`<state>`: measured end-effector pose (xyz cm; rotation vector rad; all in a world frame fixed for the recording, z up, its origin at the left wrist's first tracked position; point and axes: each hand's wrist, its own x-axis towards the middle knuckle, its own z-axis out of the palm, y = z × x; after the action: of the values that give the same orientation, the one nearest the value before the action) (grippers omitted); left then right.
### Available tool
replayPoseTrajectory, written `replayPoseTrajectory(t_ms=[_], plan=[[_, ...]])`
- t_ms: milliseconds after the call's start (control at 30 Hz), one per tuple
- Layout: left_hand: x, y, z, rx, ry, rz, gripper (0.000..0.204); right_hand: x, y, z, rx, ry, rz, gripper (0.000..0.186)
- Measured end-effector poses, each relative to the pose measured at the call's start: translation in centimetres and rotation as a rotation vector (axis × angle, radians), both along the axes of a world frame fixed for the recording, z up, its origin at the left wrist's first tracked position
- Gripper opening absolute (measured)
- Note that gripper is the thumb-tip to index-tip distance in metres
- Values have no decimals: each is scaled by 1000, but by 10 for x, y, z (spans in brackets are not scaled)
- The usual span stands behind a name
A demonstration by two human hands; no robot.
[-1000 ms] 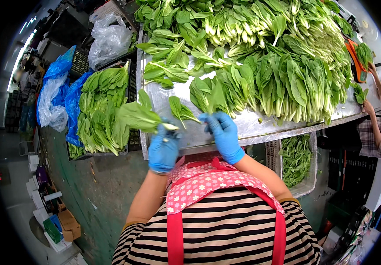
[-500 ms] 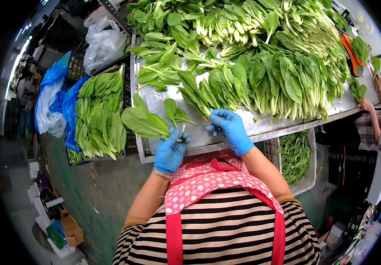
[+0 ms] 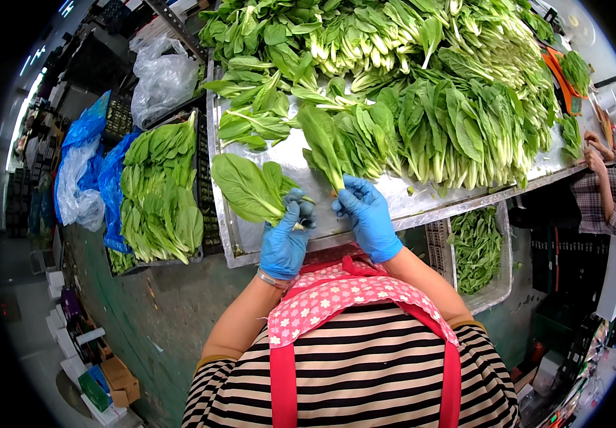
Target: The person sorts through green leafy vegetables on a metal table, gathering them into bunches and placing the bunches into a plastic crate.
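On my feed, a metal table [image 3: 411,203] holds heaped greens [image 3: 457,132] at one o'clock; black crate [image 3: 207,207], stalks [image 3: 158,192] inside, nine; pale bin [image 3: 505,257], leaves [image 3: 475,250] inside, three. The left hand [image 3: 286,242] grips a broad sprig [image 3: 242,184] toward ten, the right hand [image 3: 370,217] a slimmer sprig [image 3: 322,139] toward twelve.

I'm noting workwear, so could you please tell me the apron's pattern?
The apron is pink with a white flower print, best seen in the head view.

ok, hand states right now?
Left hand: closed, grip on leafy greens.
Right hand: closed, pinching another leafy bunch near its base.
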<state>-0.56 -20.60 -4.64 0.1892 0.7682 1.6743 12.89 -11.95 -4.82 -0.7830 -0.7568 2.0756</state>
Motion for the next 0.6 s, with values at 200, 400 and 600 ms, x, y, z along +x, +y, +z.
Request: replayPoseTrajectory(t_ms=[200,400,600], plan=[[13,5,6,-118,45,123,31,-7,-11,3,1210,-698,22,35],[-1,5,-8,-33,-68,55,30,-9,-15,18,436,-333,145,21],[8,7,5,-111,-113,102,24,-6,-17,12,259,-264,96,9]])
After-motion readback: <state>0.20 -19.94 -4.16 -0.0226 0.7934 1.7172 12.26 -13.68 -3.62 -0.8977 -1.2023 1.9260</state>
